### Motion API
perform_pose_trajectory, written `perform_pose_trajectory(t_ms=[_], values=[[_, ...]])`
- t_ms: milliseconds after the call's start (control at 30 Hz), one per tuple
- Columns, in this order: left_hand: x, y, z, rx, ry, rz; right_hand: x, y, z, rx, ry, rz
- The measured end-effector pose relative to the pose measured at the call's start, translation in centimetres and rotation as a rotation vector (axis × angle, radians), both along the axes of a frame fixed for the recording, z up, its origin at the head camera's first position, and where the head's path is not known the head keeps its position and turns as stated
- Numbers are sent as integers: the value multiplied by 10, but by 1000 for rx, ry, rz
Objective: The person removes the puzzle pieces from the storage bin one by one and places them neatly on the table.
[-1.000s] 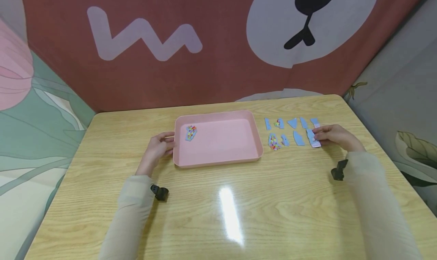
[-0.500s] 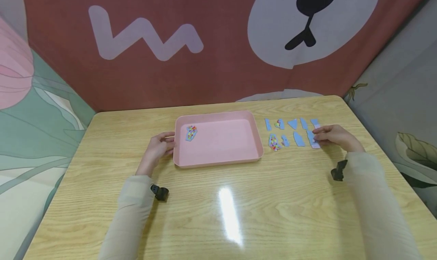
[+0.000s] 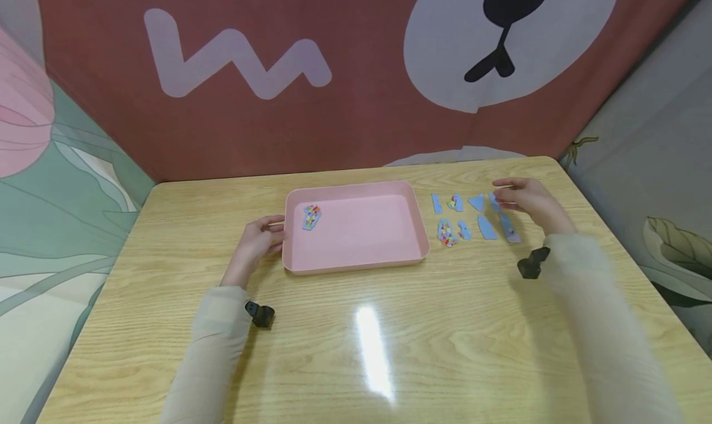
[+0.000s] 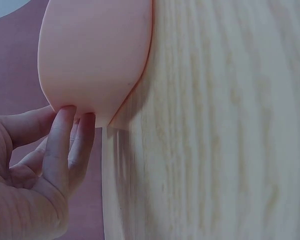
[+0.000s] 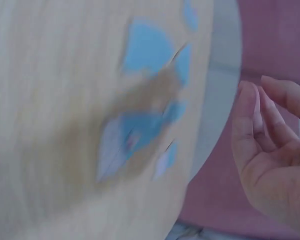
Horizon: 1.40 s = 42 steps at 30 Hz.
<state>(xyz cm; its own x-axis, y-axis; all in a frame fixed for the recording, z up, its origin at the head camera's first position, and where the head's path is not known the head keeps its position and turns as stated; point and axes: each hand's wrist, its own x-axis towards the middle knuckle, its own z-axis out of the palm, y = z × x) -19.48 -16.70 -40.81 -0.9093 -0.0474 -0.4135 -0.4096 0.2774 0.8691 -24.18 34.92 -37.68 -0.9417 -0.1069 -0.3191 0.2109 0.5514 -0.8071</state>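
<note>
A pink tray (image 3: 356, 226) lies on the table, and one blue puzzle piece (image 3: 311, 217) with a multicoloured print lies in its left part. My left hand (image 3: 260, 241) is at the tray's left end; in the left wrist view its fingertips touch the outer wall near the rim. My right hand (image 3: 528, 201) hovers over the right end of two rows of flat blue pieces, with nothing visible between its fingers. In the right wrist view, a blue and pale lilac piece (image 5: 132, 137) lies in the hand's shadow. The back row's rightmost piece is hidden behind the right hand in the head view.
Several more blue pieces lie right of the tray, among them a printed one (image 3: 446, 232), a triangular one (image 3: 476, 203) and a plain one (image 3: 486, 227). A fabric backdrop (image 3: 361, 127) hangs behind the wooden table (image 3: 311, 350), which reflects a bright light.
My right hand has risen off the front row's rightmost piece and moved back and slightly left, leaving that piece on the table. My left hand and the tray have stayed in place.
</note>
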Motion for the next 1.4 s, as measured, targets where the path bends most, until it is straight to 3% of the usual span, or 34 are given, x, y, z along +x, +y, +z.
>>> perform_pose_trajectory(t_ms=[433, 933, 1400], values=[[1, -1, 1, -5, 5, -7, -18, -90, 18, -163, -4, 57], [1, 1, 3, -6, -2, -14, -22, -171, 9, -267, -49, 138], [2, 2, 5, -7, -1, -11, -15, -225, 1, -296, -74, 96]])
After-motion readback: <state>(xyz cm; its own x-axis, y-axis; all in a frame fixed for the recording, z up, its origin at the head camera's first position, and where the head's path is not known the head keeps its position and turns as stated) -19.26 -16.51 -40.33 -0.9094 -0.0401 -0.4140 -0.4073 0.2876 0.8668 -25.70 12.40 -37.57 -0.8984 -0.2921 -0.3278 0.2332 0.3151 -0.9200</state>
